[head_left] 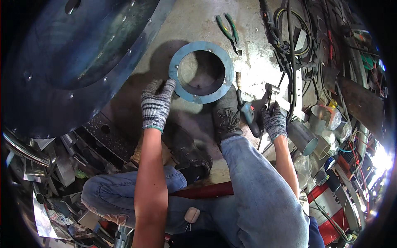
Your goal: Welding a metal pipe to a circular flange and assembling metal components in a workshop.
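Observation:
A flat blue-grey steel ring (182,89) with small bright spots round it stands on the floor in front of me. My left hand (156,105), in a striped knit glove, has its fingers stretched out at the ring's left edge. Whether the fingertips touch it I cannot tell. To the right, my right hand (274,122), gloved alike, is closed round the handle of a metal hammer (272,88), its head pointing away from me. Between that hand and my boot (226,118) lies a welding torch (247,112) with a brassy nozzle.
Green-handled cutting pliers (230,33) lie beyond the ring. A large dark steel disc (49,107) fills the far left. Black cables (292,53) run down on the right, beside metal pipe pieces (302,138). Scrap metal (62,161) is heaped at the left.

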Motion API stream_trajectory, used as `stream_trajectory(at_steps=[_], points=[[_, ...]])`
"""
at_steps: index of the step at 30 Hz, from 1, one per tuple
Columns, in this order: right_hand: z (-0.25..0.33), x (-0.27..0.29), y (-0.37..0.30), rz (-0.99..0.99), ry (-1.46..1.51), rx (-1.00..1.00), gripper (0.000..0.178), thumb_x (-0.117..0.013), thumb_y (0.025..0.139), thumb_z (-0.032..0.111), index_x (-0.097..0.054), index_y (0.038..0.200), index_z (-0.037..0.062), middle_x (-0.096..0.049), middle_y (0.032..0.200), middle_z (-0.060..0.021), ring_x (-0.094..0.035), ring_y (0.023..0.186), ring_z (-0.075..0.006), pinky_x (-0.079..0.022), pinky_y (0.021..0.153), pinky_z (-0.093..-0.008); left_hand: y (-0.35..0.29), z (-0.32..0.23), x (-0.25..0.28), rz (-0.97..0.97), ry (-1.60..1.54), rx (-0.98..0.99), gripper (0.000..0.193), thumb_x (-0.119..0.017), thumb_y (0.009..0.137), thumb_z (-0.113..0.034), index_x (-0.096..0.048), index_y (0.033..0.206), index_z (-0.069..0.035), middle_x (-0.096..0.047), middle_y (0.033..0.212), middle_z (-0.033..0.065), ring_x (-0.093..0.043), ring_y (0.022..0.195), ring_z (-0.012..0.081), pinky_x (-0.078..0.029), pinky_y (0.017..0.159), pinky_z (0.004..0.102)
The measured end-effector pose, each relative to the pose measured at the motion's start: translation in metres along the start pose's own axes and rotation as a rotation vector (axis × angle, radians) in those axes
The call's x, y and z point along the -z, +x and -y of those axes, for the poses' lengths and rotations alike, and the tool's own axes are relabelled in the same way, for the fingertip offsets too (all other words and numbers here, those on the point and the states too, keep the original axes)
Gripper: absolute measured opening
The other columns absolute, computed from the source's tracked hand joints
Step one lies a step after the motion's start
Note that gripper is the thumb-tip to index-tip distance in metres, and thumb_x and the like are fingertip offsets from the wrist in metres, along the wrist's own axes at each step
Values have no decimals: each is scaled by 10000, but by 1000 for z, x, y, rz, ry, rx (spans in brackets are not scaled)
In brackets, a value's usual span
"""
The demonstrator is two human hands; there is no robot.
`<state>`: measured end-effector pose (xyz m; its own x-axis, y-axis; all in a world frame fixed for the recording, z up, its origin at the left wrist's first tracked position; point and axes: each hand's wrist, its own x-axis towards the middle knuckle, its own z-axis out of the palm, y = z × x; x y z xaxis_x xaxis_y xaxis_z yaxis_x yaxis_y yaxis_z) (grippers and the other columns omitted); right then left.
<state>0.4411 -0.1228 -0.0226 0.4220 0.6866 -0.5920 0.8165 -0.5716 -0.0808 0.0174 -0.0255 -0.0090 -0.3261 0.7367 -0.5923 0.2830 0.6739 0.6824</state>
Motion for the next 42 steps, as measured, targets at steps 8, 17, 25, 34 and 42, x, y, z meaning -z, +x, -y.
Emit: stream_trajectory(at_steps=[8,17,25,34,42], points=[[8,11,3,39,-82,26,817,-680,1005,504,-451,1591,-18,-716,1289,-326,-705,1200,-466,-564,1030,-514,22,-23,1,-7,172,-310,310,-839,958,-219,-779,1161,7,-797,1063,120,-741,958,207,-589,898,354],[39,45,8,65,-295,-53,662,-736,975,440,-584,1449,3,-702,1320,-300,-684,1230,-459,-552,1064,-512,31,-43,-3,-7,130,-265,339,-857,928,-255,-792,1151,-8,-813,1071,149,-769,967,226,-599,919,369],[177,79,6,-33,438,509,608,-880,888,452,-730,1301,33,-783,1148,-212,-767,1060,-341,-610,948,-418,64,-76,-9,-8,489,-555,464,-898,898,-261,-768,1254,6,-801,1237,162,-767,1135,256,-567,1050,361],[224,62,66,157,382,583,593,-897,860,425,-766,1262,11,-810,1083,-197,-782,1024,-338,-599,974,-425,93,-99,-20,236,665,-595,607,-904,855,-382,-752,1315,-15,-782,1292,158,-741,1226,284,-552,1097,385],[225,72,89,305,380,637,429,-824,958,291,-776,1249,-21,-805,925,-157,-769,732,-198,-621,716,-363,110,-104,0,345,741,-648,572,-845,908,-429,-756,1314,-36,-741,1360,186,-722,1234,341,-559,1086,426]])
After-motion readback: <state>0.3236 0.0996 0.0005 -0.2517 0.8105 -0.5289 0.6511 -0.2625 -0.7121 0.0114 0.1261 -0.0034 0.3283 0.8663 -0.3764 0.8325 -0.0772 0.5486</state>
